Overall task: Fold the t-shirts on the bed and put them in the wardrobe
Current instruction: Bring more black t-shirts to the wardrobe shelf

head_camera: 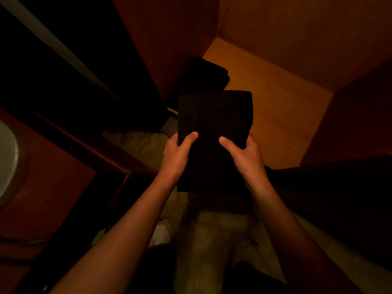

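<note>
A folded black t-shirt hangs level in front of me, its far end over the front edge of the wooden wardrobe shelf. My left hand grips its left edge, thumb on top and fingers underneath. My right hand grips the right edge the same way. Another folded dark garment lies on the shelf against the wardrobe's left inner wall, just beyond the held t-shirt. The bed is not in view.
The wardrobe's left side panel and right panel close in the shelf. A reddish wooden surface with a pale round object stands at my left. Pale floor lies below.
</note>
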Motion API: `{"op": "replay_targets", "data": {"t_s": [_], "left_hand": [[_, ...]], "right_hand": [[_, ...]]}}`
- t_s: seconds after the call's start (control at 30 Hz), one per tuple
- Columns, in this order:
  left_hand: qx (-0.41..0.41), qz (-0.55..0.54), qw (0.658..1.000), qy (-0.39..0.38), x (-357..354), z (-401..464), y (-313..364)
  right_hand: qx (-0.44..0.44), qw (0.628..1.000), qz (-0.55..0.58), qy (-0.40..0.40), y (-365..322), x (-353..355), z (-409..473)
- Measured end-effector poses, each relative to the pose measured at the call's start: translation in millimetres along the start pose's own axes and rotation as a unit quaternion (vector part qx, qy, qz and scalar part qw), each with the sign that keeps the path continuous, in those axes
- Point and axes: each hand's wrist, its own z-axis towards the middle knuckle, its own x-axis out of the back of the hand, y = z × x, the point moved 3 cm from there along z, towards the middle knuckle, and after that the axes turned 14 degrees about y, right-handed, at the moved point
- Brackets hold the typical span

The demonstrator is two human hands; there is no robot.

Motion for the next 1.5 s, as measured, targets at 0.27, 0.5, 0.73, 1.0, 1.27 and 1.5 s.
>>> {"op": "replay_targets", "data": {"t_s": [0.27,0.5,0.73,1.0,1.27,1.5], "left_hand": [[-0.084,-0.022,0.996,0.004,-60.1,118.3,-55.3],[-0.155,-0.055,0.986,-0.019,-102.6,197.3,-44.6],[-0.138,-0.059,0.987,-0.059,-113.6,240.6,-10.7],[-0.042,-0.007,0.983,-0.179,-101.9,265.8,-5.9],[-0.14,0.022,0.986,-0.094,-99.7,287.6,16.6],[-0.184,0.157,0.97,-0.024,-99.6,318.1,-1.9]], "right_hand": [[0.051,0.997,0.013,0.054,51.8,-66.5,108.4],[0.089,0.992,0.052,0.073,30.6,-96.0,192.1],[0.103,0.987,0.109,0.066,-1.1,-121.3,233.3],[0.0,0.974,0.214,0.08,-3.2,-148.9,263.8],[0.004,0.952,0.291,0.097,-7.9,-187.5,277.7],[-0.096,0.963,0.239,0.079,19.3,-213.7,292.9]]}}
